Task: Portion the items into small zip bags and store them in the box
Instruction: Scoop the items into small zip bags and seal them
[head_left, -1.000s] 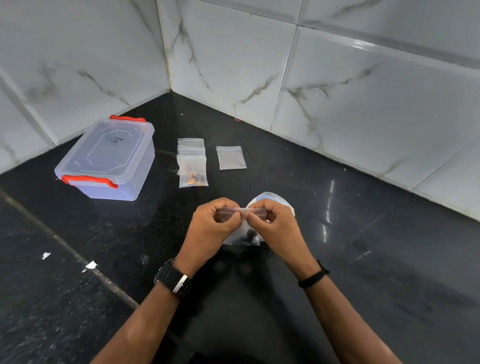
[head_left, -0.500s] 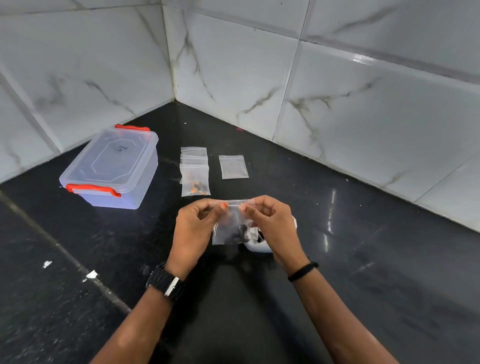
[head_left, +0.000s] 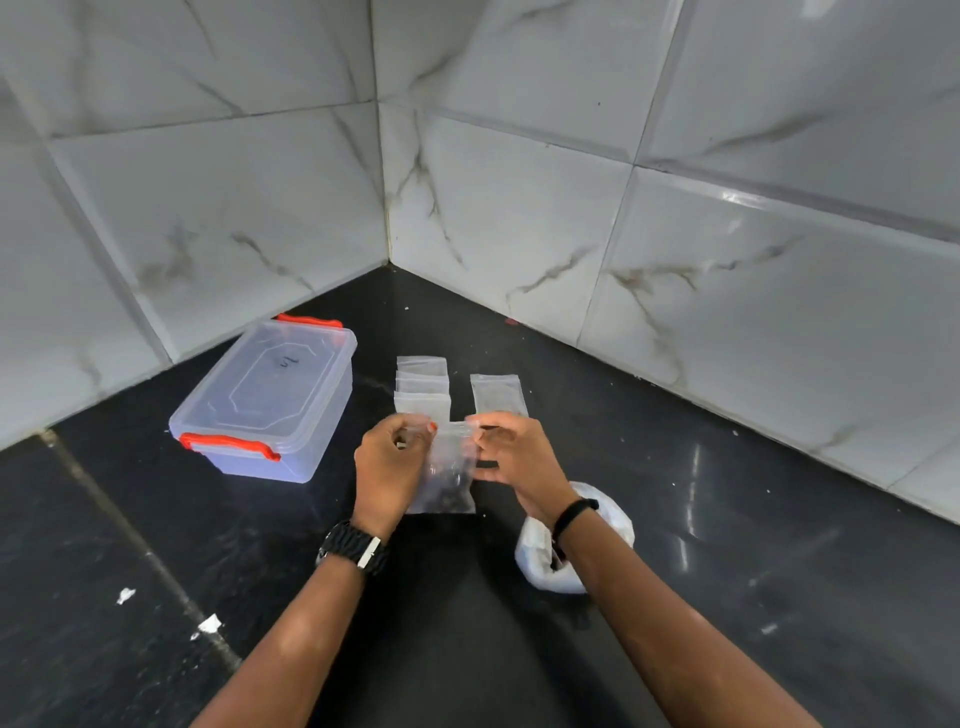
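Note:
A small clear zip bag (head_left: 448, 483) with dark items at its bottom hangs upright between my hands. My left hand (head_left: 387, 467) pinches its top left corner and my right hand (head_left: 511, 454) pinches its top right edge. Behind them lies a row of small zip bags (head_left: 422, 387), overlapping, and one single flat zip bag (head_left: 497, 392) to their right. The clear plastic box (head_left: 270, 400) with red latches stands closed at the left. A white plastic bag (head_left: 571, 540) with dark items lies under my right wrist.
The black stone counter (head_left: 727, 545) meets white marble-tiled walls (head_left: 519, 234) in a corner behind the bags. A seam runs diagonally across the counter at the left, with small white scraps (head_left: 208, 623) beside it.
My hands have lifted the small zip bag up and away from the white plastic bag, toward the row of bags. The bag now hangs full length. The camera has tilted upward.

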